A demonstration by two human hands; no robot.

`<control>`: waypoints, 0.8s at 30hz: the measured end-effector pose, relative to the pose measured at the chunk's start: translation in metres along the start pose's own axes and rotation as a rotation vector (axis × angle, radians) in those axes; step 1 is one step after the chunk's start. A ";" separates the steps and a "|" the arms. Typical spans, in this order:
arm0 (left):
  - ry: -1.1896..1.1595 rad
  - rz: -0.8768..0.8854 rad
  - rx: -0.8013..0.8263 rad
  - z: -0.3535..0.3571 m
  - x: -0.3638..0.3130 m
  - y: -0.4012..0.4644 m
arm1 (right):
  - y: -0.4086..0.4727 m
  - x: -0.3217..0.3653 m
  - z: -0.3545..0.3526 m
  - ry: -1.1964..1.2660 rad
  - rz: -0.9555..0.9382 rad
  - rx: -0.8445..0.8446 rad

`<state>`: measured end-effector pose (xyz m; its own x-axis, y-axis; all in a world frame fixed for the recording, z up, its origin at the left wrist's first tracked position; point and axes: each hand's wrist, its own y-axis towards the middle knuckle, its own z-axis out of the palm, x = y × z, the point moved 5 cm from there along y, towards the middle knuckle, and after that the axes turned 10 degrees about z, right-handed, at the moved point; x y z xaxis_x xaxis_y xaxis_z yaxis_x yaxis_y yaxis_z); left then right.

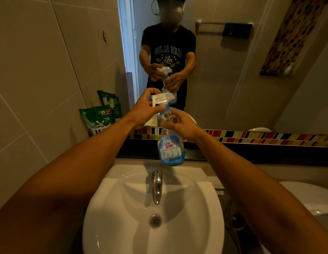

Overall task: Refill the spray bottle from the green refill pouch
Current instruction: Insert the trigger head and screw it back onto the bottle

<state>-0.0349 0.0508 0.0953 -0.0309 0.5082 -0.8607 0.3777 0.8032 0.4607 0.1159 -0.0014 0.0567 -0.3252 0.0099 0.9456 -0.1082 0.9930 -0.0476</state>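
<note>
The spray bottle [170, 143] is clear, glossy plastic with a slick printed label. The green refill pouch [97, 119] looks like shiny film. Glazed white sink [123, 217], polished metal tap [157, 186].

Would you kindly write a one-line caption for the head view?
Left hand grips the trigger head of the spray bottle, right hand holds its neck above the sink.
</note>
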 end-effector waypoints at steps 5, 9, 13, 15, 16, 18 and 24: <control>0.004 -0.013 -0.031 0.001 0.001 0.001 | 0.000 0.001 0.000 -0.019 0.010 -0.001; -0.005 0.024 -0.059 0.002 0.000 0.000 | 0.000 0.003 0.004 -0.007 -0.023 0.009; -0.021 0.036 -0.058 0.000 0.001 -0.001 | 0.003 0.001 0.005 0.009 -0.016 0.015; -0.010 0.019 -0.045 -0.002 0.001 -0.002 | 0.003 0.000 0.004 -0.002 -0.005 0.010; -0.013 0.012 -0.040 -0.002 0.002 -0.002 | 0.003 -0.001 0.003 -0.009 0.001 0.007; -0.020 -0.003 -0.033 -0.001 0.003 -0.002 | 0.002 -0.001 0.001 -0.027 0.006 -0.003; 0.016 -0.011 -0.043 0.001 0.002 0.000 | 0.002 -0.001 0.002 -0.055 0.022 0.003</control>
<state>-0.0337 0.0514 0.0929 -0.0495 0.5043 -0.8621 0.3367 0.8211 0.4609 0.1141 0.0003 0.0546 -0.3785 0.0250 0.9253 -0.1034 0.9922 -0.0691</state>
